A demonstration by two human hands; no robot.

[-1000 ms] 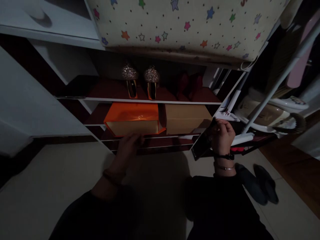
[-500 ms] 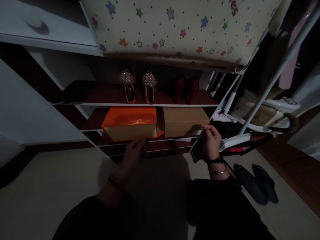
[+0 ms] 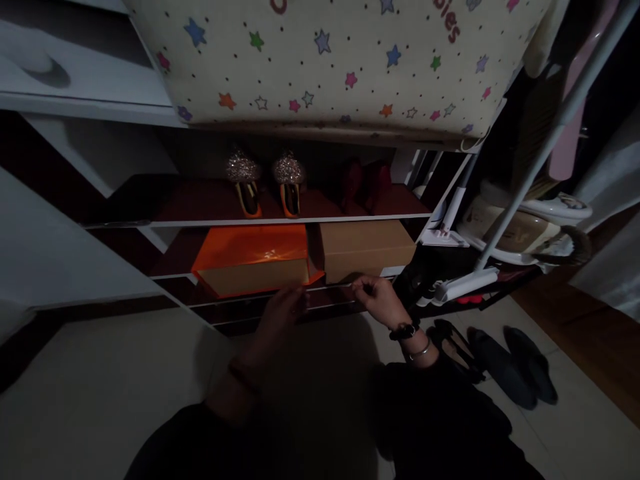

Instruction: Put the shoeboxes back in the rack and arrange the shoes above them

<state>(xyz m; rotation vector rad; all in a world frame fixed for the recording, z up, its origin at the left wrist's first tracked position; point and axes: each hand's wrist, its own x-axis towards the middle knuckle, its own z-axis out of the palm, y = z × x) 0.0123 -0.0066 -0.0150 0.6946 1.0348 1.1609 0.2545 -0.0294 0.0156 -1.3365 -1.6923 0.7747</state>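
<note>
Reaching toward the low shelf, the left hand (image 3: 283, 310) rests with loosely curled fingers just under the front edge of the glossy orange cardboard box (image 3: 250, 257); whether it touches the box I cannot tell, and it holds nothing that I can see. The right hand (image 3: 377, 298) has its fingertips pinched together at the lower front edge of the plain brown cardboard box (image 3: 365, 248), which lies just beside the orange one. On the shelf above stands a pair of glittery high-heeled shoes (image 3: 265, 180). Dark flat shoes (image 3: 515, 373) lie on the pale smooth floor at the right.
</note>
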